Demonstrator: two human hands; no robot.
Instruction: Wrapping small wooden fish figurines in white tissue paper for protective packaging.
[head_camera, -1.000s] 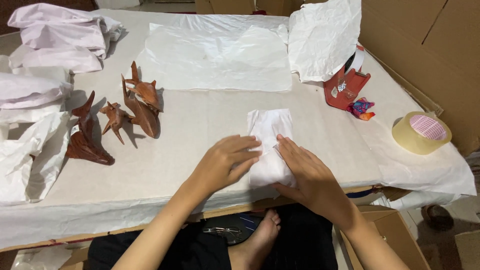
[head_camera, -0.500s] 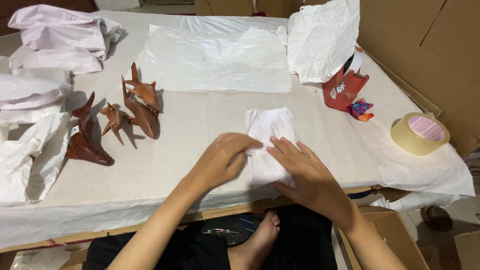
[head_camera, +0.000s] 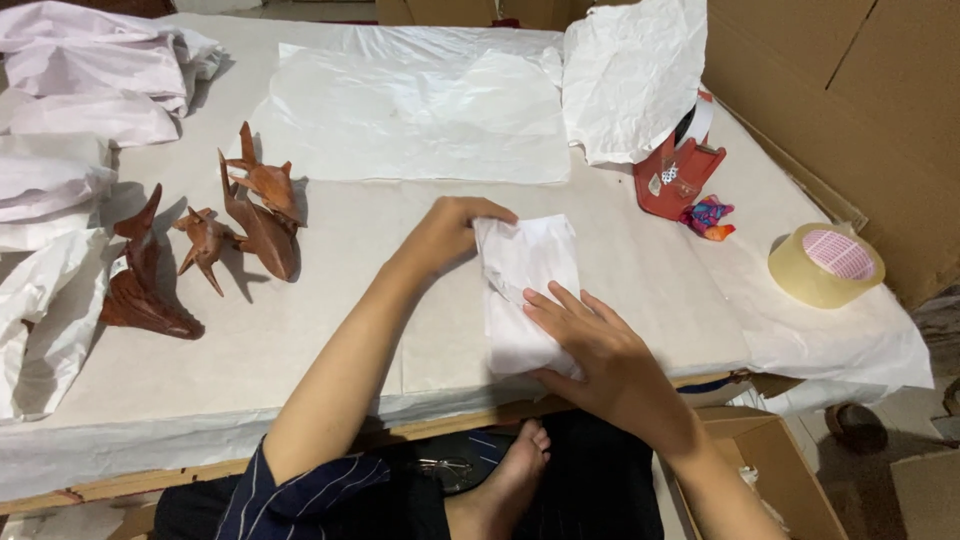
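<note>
Paper-wrapped bundle (head_camera: 528, 290), long axis running away from body; left hand (head_camera: 450, 228) pinches far corner, apparently; right hand (head_camera: 590, 345) fingers spread flat on near end.

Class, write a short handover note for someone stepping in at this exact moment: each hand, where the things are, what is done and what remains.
Left hand: gripping the upper left edge of the white paper parcel on the table.
Right hand: flat on the parcel's lower part, pressing it down.
Things: three brown carved wooden figures stand unwrapped to the left; flat wrapping sheet lies further back; red tape dispenser and clear tape roll to the right.
Done: the parcel is folded in paper.
Left: no tape visible on it; the figures remain bare.
</note>
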